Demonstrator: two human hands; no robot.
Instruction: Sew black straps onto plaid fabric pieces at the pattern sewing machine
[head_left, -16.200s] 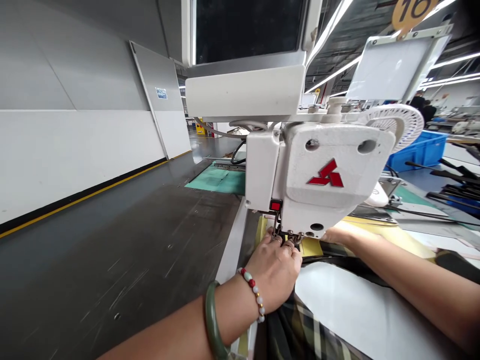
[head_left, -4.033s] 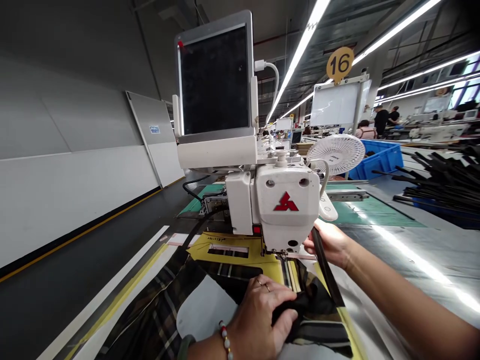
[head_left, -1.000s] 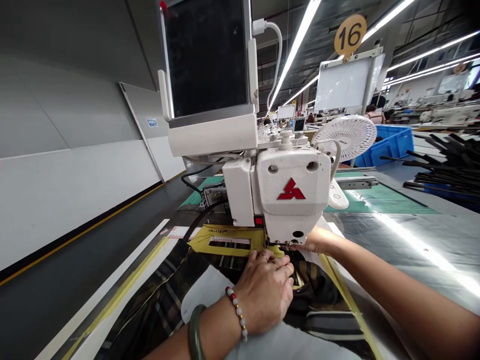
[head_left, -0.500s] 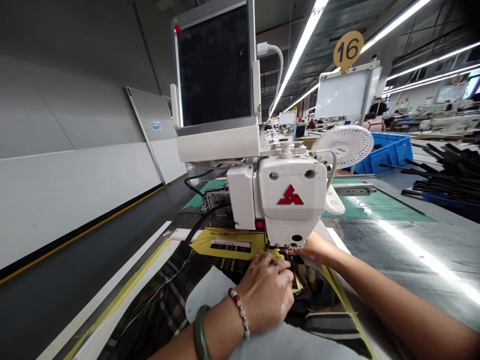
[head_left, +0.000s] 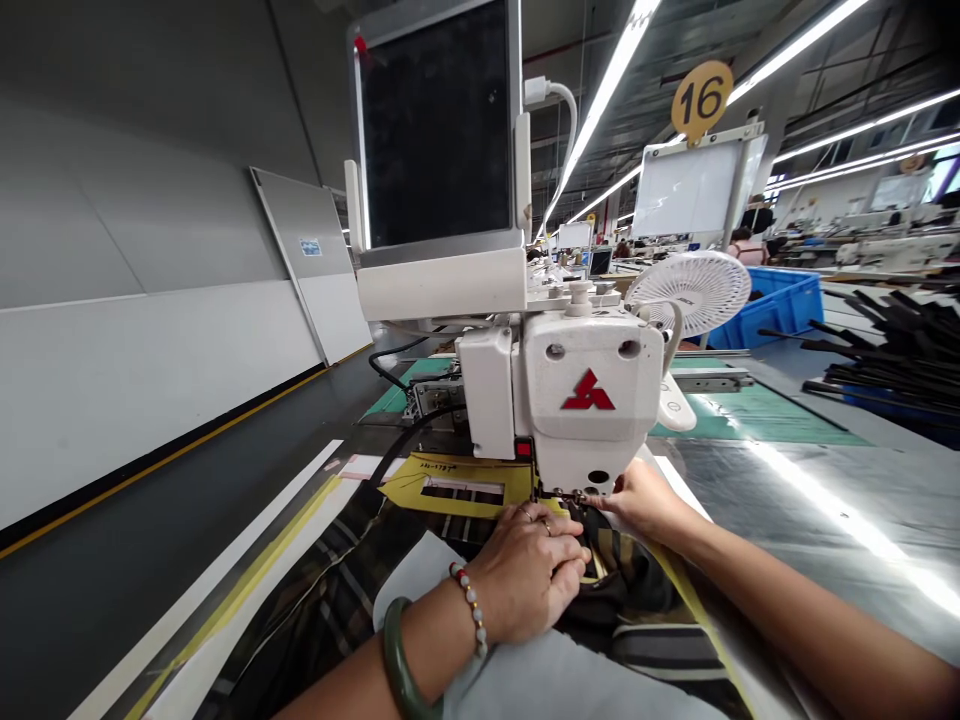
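Observation:
Under the head of a white sewing machine (head_left: 589, 400) lies dark plaid fabric (head_left: 330, 560), framed by yellow template strips. My left hand (head_left: 525, 570) lies palm down on the cloth in front of the needle area, fingers bent a little and laid on the fabric, with nothing visibly gripped. My right hand (head_left: 645, 505) reaches in from the right, beside the machine head's lower edge. Its fingertips pinch the plaid cloth close to the needle area, partly hidden by the head. Beneath my left wrist is a pale grey sheet (head_left: 577, 680). A yellow slotted template (head_left: 405, 490) sits left of the needle.
A dark screen (head_left: 439, 130) is mounted above the machine. To the right are a white fan (head_left: 686, 290), a blue crate (head_left: 780, 305) and a pile of black strips (head_left: 900, 345). The metal tabletop (head_left: 810, 520) extends rightward; a grey-white wall (head_left: 150, 380) stands left.
My left hand has shifted slightly left and its fingers have spread a little. The right hand has risen slightly and shows more beside the machine head. The view has moved slightly.

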